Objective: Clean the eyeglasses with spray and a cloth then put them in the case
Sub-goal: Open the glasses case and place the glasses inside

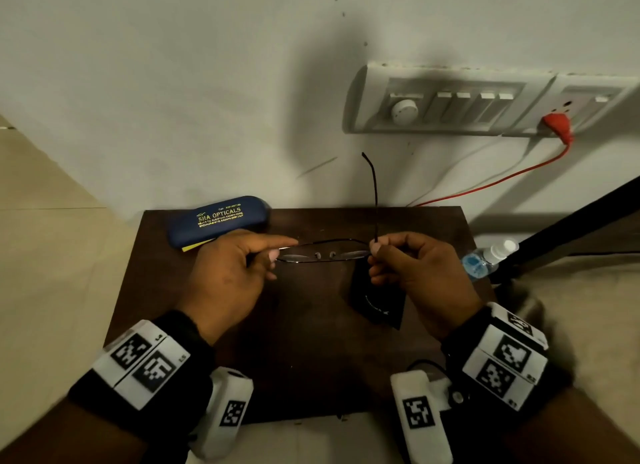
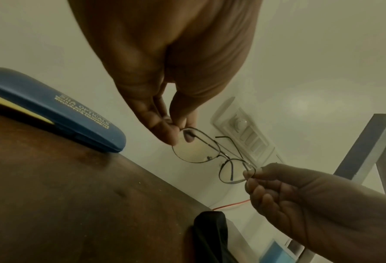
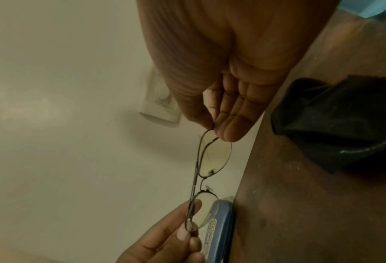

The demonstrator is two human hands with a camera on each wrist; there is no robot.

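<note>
Nearest, over a dark brown wooden table [image 1: 304, 366]: left hand [image 1: 227, 278] and right hand [image 1: 415, 269], each pinching one end of thin wire-rimmed eyeglasses [image 1: 323, 252], held above the surface, one temple sticking up. Underneath, black cloth [image 1: 377, 302]. Farther back, blue case [image 1: 218, 219], seemingly shut; spray bottle [image 1: 490, 257] at right edge. Beyond, pale wall, switchboard [image 1: 450, 100], red plug [image 1: 557, 124].
</note>
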